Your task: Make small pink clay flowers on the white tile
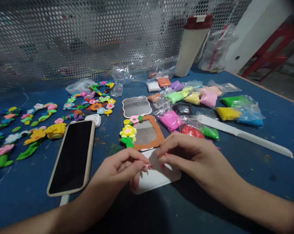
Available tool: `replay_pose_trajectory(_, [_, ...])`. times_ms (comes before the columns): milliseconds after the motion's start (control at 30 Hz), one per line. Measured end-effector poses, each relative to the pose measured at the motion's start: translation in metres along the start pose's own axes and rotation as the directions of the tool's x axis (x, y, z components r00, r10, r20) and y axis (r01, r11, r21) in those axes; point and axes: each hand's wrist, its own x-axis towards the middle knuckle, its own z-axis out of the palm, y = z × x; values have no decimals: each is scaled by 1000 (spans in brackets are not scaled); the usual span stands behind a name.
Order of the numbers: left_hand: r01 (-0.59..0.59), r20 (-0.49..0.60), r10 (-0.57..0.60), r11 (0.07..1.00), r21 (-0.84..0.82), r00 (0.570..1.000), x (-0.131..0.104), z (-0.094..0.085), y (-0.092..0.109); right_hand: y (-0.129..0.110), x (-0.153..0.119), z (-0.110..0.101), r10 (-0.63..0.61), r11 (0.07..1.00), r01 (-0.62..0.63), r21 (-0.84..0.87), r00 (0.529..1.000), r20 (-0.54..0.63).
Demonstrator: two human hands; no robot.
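Note:
My left hand [123,167] is closed in a pinch, with a bit of pink clay [145,168] at the thumb and fingertips. To its right, my right hand [193,156] also pinches; its fingertips mostly hide what they hold. Both hands hover at a white plate with rounded corners [151,182]. Between them, small pink clay bits [150,166] show against the plate. Just beyond stands a mirror frame [159,131] covered in brown clay, its left side carrying a yellow clay flower [127,131], a pink flower and green leaves.
A phone [72,157] lies left, near several clay-decorated pieces [38,112]. Behind is a second mirror [137,106]. Bagged coloured clay [171,120] and a white serrated plastic knife [244,135] lie right. A tumbler [192,45] stands by the perforated metal panel [88,39].

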Motion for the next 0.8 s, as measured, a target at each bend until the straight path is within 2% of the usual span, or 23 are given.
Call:
replay_pose_trajectory(133, [-7, -3, 6, 1000, -7, 1000, 0, 1, -1, 0, 0, -2, -51, 998, 50, -37, 998, -42])
replay_pose_trajectory(333, [-1, -9, 1, 1000, 0, 1000, -2, 2, 0, -1, -2, -2, 59, 998, -61, -21, 995, -75])
replay_pose_trajectory(500, [-7, -5, 7, 1000, 13, 1000, -1, 1, -1, 0, 1, -2, 40, 999, -38, 19, 994, -103])
replay_pose_trajectory(600, [-1, -11, 1, 1000, 28, 1000, -1, 1, -1, 1, 2, -2, 87, 994, -79, 69, 987, -134])
replay_pose_trajectory(700, [1, -15, -1, 999, 42, 1000, -1, 2, 0, 2, 1, -2, 120, 992, -113, 54, 980, -160])
replay_pose_trajectory(800, [6, -14, -6, 999, 36, 1000, -1, 2, 0, 2, -1, -2, 95, 995, -96, 3, 984, -151])
